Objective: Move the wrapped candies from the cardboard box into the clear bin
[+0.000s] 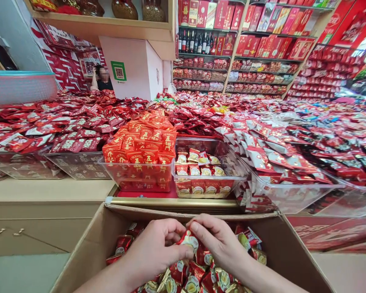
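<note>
Both of my hands work close together over a cardboard box (pixel 295 252). My left hand (pixel 158 246) and my right hand (pixel 218 240) pinch a small red wrapped durian candy (pixel 189 240) between their fingertips. Below them, loose red and gold wrapped durian candies (pixel 192 278) fill the box, partly hidden by my forearms. Just past the far box edge stands a clear plastic bin (pixel 209 183), partly filled with durian candies set in neat rows (pixel 201 160).
Left of that bin, another clear bin heaped with orange-red packets (pixel 140 146) stands on the counter. To the right rises a pile of white and red packets (pixel 271 150). A white pillar (pixel 128 65) and overhanging shelf (pixel 110 26) are behind. Someone (pixel 103 79) is at the back left.
</note>
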A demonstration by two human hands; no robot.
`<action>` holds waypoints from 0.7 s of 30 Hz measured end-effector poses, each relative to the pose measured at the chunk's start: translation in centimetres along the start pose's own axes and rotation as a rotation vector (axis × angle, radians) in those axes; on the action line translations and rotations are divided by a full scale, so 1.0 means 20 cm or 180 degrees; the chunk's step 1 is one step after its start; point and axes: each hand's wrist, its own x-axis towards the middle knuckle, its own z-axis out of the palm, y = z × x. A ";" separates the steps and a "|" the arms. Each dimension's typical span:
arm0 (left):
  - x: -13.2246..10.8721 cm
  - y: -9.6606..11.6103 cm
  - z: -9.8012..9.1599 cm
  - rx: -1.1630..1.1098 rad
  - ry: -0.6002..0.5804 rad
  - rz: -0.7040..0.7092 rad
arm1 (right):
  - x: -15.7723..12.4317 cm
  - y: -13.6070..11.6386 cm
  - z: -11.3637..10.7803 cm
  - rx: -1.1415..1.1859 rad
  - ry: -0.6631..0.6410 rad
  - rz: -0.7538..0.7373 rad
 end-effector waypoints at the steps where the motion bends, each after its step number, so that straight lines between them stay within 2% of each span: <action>1: -0.01 0.00 0.00 0.0250 -0.0007 0.0033 | 0.00 -0.01 0.00 -0.0093 0.0054 -0.0029; 3: -0.02 0.00 0.00 0.0560 -0.0132 0.0074 | -0.01 -0.02 0.01 0.0066 0.0180 0.0038; 6: -0.02 0.00 0.01 0.0464 -0.0395 0.0095 | -0.02 -0.03 0.02 0.1021 0.0344 0.0403; 9: -0.02 0.02 0.04 0.0355 -0.0381 0.0340 | -0.01 -0.04 0.04 0.2200 0.0553 0.0700; 12: -0.03 0.02 0.04 0.0349 -0.0342 0.0558 | 0.00 -0.03 0.06 0.2917 0.0674 0.0895; 17: -0.04 0.03 0.02 0.0864 -0.0270 0.0953 | 0.00 -0.01 0.08 0.2887 0.0506 0.0989; 19: -0.04 0.04 0.02 0.0959 -0.0235 0.1176 | 0.00 -0.02 0.06 0.2570 0.0367 0.0981; 21: -0.04 0.04 0.02 0.0931 -0.0104 0.1217 | -0.01 -0.05 0.04 0.1854 0.0303 0.0808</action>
